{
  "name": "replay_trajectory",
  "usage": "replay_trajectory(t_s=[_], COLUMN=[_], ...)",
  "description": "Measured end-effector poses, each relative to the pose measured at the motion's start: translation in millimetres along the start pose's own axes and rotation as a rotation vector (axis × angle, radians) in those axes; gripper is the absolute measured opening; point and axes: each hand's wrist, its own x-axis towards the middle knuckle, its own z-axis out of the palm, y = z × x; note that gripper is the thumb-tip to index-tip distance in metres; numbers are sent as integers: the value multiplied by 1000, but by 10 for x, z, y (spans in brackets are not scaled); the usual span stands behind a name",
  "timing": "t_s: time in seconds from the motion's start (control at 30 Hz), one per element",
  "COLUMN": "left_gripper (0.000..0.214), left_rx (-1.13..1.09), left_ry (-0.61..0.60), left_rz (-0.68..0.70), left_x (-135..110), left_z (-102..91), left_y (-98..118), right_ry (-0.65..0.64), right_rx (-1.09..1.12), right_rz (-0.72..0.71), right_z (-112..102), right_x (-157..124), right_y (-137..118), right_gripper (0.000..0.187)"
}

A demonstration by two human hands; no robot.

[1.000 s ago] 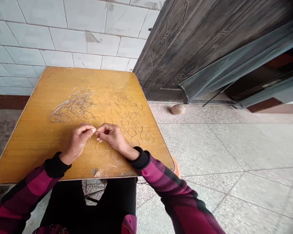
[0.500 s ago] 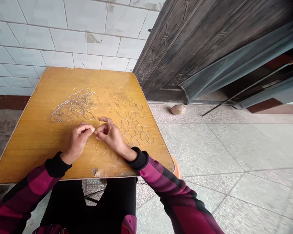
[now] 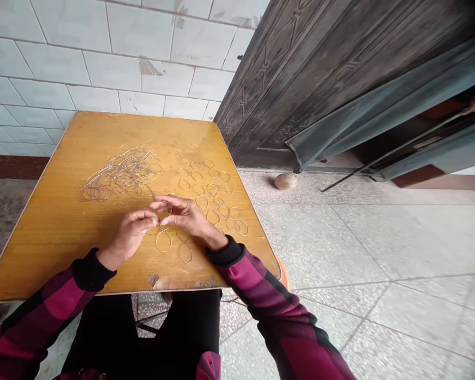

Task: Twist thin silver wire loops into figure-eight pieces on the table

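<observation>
My left hand (image 3: pixel 132 232) and my right hand (image 3: pixel 184 215) meet over the middle of a yellow wooden table (image 3: pixel 59 221). Both pinch a thin wire loop (image 3: pixel 157 228) between fingertips; the right hand's upper fingers stretch leftward. A tangled pile of silver wire rings (image 3: pixel 119 177) lies just beyond the left hand. Several bent figure-eight wire shapes (image 3: pixel 214 203) lie in rows to the right of the hands. Two more shaped wire loops (image 3: pixel 174 244) lie just in front of the hands.
The table stands against a white tiled wall (image 3: pixel 103 58). A dark carved door (image 3: pixel 320 79) leans open at the right. A small round ball-like object (image 3: pixel 285 181) lies on the speckled floor (image 3: pixel 360 264) by the door. Chipped veneer marks the table's near edge (image 3: pixel 174 282).
My right hand has shifted up and stretched its fingers leftward over the wire. The left hand has dropped slightly. The view has tilted a little.
</observation>
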Motion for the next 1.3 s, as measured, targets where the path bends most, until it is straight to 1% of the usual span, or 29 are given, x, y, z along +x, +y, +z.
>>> replay_trajectory(t_s=[0.13, 0.3, 0.43, 0.57, 0.67, 0.73, 0.8, 0.87, 0.97, 1.07, 1.13, 1.2, 1.3], left_gripper=[9, 9, 10, 11, 12, 12, 13, 14, 19, 24, 24, 24, 23], left_rx=[-10, -37, -43, -47, -38, -38, -45, -55, -75, -73, -51, -27, 13], left_ry=[15, 44, 64, 62, 64, 93, 143, 192, 234, 237, 217, 192, 194], left_rz=[-12, -19, -10, -7, 18, 38, 49, 41, 17, 10, 6, 8, 35], left_x=[-5, 0, -1, -3, 6, 17, 28, 39, 49, 47, 43, 41, 53], left_z=[1, 11, 23, 22, 4, -10, -16, -11, 15, 38, 38, 23, -23], left_y=[-14, -23, -13, -2, -4, -6, -3, 5, 22, 26, 16, -3, -41], right_ry=[-20, -60, -25, 21, 47, 84, 127, 157, 184, 238, 280, 304, 332], right_rx=[10, 127, 134, 92, 10, -98, -248, -388, -470, -446, -394, -318, -270], right_rz=[-1, -38, -50, -34, -33, -71, -131, -190, -233, -196, -155, -132, -117], right_z=[-1, 9, 28, 41, 38, 38, 50, 76, 115, 121, 111, 105, 129], right_x=[12, 33, 38, 36, 37, 29, 9, -17, -46, -47, -38, -30, -40], right_y=[0, -4, -3, -4, -28, -57, -86, -97, -71, -26, -9, -6, -15], right_gripper=[49, 43, 42, 41, 55, 68, 73, 68, 48, 32, 29, 33, 48])
